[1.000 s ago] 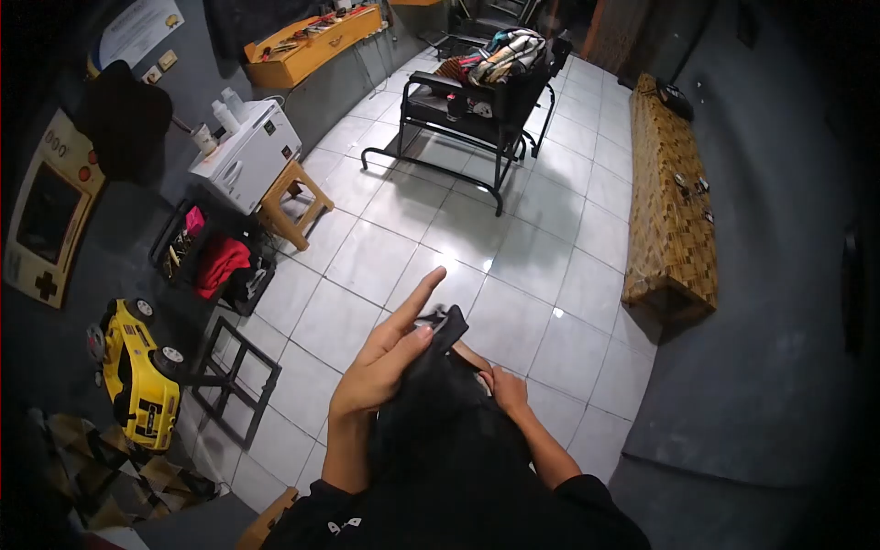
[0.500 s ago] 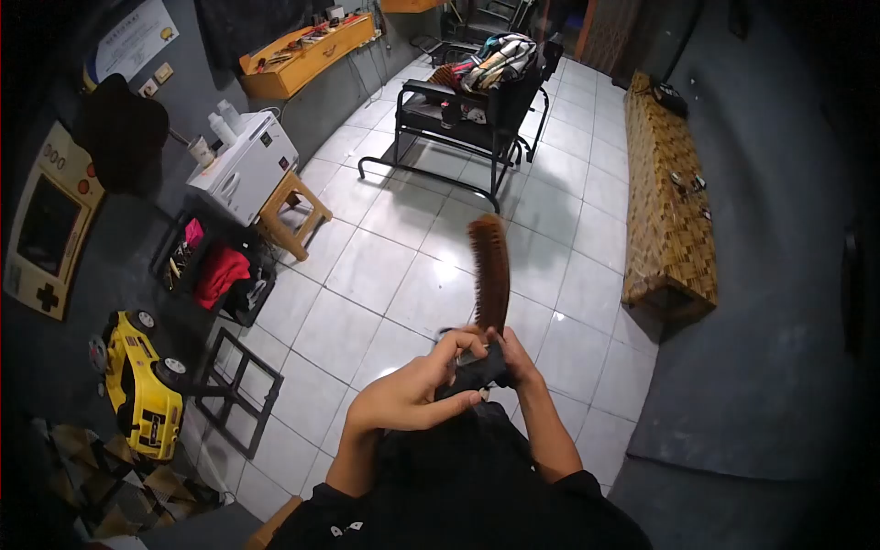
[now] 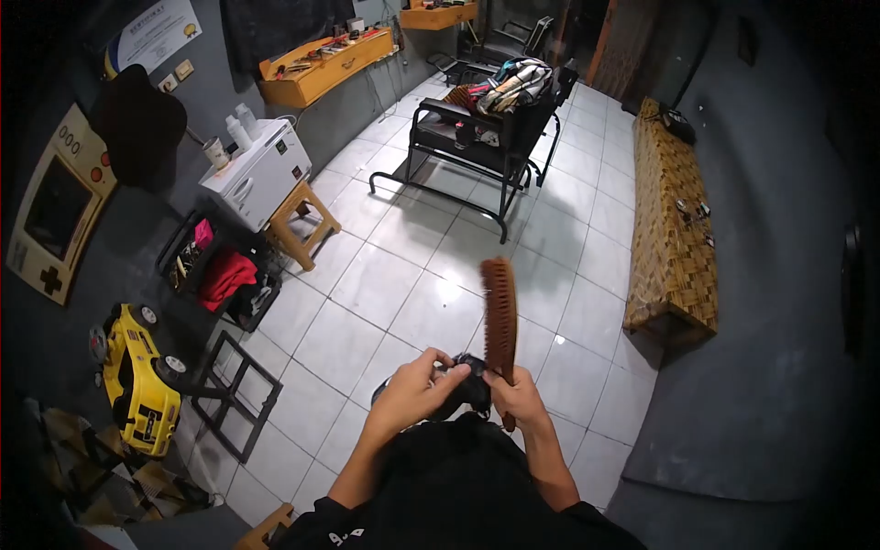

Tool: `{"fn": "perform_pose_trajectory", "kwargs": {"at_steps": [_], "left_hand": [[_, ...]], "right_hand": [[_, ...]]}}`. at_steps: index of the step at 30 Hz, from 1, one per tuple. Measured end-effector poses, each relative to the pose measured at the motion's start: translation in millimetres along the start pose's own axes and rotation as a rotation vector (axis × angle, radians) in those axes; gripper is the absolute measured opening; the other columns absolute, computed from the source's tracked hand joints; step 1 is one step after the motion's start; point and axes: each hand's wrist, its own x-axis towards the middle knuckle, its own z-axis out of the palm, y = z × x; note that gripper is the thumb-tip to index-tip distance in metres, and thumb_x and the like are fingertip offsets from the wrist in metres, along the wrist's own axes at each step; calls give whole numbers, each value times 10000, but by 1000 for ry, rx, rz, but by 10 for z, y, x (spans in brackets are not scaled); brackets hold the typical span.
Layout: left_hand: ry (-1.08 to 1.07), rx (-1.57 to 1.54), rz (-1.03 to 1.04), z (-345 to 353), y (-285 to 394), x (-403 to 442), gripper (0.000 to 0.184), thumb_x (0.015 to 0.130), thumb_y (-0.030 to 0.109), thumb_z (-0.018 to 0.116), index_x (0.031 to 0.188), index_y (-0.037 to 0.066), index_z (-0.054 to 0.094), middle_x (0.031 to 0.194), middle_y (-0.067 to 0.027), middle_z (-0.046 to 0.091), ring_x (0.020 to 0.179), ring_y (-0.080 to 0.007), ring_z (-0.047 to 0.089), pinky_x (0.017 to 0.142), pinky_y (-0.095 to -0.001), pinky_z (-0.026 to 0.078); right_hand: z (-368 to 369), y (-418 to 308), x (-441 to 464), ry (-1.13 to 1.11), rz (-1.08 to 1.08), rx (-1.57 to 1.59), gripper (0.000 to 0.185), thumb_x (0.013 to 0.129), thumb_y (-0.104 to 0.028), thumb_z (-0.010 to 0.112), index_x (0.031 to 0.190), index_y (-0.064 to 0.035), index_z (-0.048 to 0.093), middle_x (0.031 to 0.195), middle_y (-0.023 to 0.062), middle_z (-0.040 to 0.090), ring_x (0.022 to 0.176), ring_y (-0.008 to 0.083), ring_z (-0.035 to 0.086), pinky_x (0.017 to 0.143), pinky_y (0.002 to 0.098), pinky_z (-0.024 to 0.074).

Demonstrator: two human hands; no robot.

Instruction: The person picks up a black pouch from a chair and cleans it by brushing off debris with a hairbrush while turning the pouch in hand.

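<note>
In the head view a long, slightly curved brush [image 3: 500,316] with reddish-brown bristles points up and away from me, its handle end low. My right hand [image 3: 521,396] is closed round the handle. Beside it, a black object [image 3: 475,392] sits in front of my waist, too dark and covered to name. My left hand [image 3: 412,396] has thumb and fingertips pinched at its upper left edge. The palm side of both hands is hidden.
A black chair [image 3: 477,151] with a striped cloth stands ahead. To the left are a white cabinet [image 3: 261,174] on a wooden stool [image 3: 302,225], a yellow toy car [image 3: 142,385] and a black frame [image 3: 236,394]. A woven bench [image 3: 669,229] runs along the right wall.
The brush has come lower and turned so its bristles show more. My left hand has drawn back left and down from the brush's base, fingers now pinched on the black object.
</note>
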Motion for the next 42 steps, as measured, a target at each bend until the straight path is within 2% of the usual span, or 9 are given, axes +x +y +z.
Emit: {"fn": "perform_pose_trajectory", "kwargs": {"at_steps": [6,10,16,18,22,27,30,34,42], "left_hand": [[-239,219,113,2,19,92,599,775,540,643,943,-35,615,633,-105,594,571,-181,581,539,-281,448],[-123,-232,175,131,-64,146,285,861,267,629,862,3,523,642,-45,535,619,-106,534,571,-246,433],[-22,-340,133,209,28,219,142,915,141,536,890,20,465,630,12,495,579,-42,435,512,-213,362],[-16,-513,132,246,164,202,123,927,129,514,914,23,453,627,18,493,578,-34,437,504,-209,355],[-166,-669,219,252,441,232,90,940,97,484,938,28,426,632,18,493,588,-27,442,514,-188,352],[-131,-735,235,76,589,172,67,937,74,481,939,44,421,693,13,487,621,-29,450,532,-168,343],[-17,-801,257,26,568,166,68,933,64,485,933,54,418,686,13,485,613,-27,446,539,-155,330],[45,-826,217,-12,441,191,94,944,107,488,978,70,408,643,25,455,569,-29,405,509,-160,329],[96,-824,200,-77,498,211,96,947,129,488,986,85,412,640,12,464,574,-30,413,513,-165,338]], "right_hand": [[-41,-161,-100,-173,-170,45,337,894,-70,531,1218,24,523,815,39,627,478,47,457,439,190,382],[47,-187,-129,-27,-275,-17,317,878,-45,559,1187,21,535,1012,56,614,721,47,522,617,197,440],[86,-203,-73,472,-713,-457,166,887,-117,561,979,20,548,713,-2,503,643,47,470,544,177,364],[69,4,-170,411,-592,-119,488,951,-454,389,971,15,521,694,6,477,563,49,393,477,199,307],[23,658,95,554,-856,-563,530,966,-474,259,713,-36,416,553,110,389,434,302,462,431,392,364],[-523,1583,374,615,-372,-1138,506,946,-483,347,805,-24,510,631,167,583,566,365,603,498,455,449],[-811,1962,322,343,110,-1398,520,920,-506,388,882,-15,555,737,194,642,657,372,635,575,474,487],[-895,2022,305,459,214,-1302,490,918,-471,437,911,1,571,731,223,637,698,395,628,570,487,467],[7,538,200,303,-404,-403,369,940,-385,481,848,-28,496,581,94,522,489,266,516,498,350,419]]}}
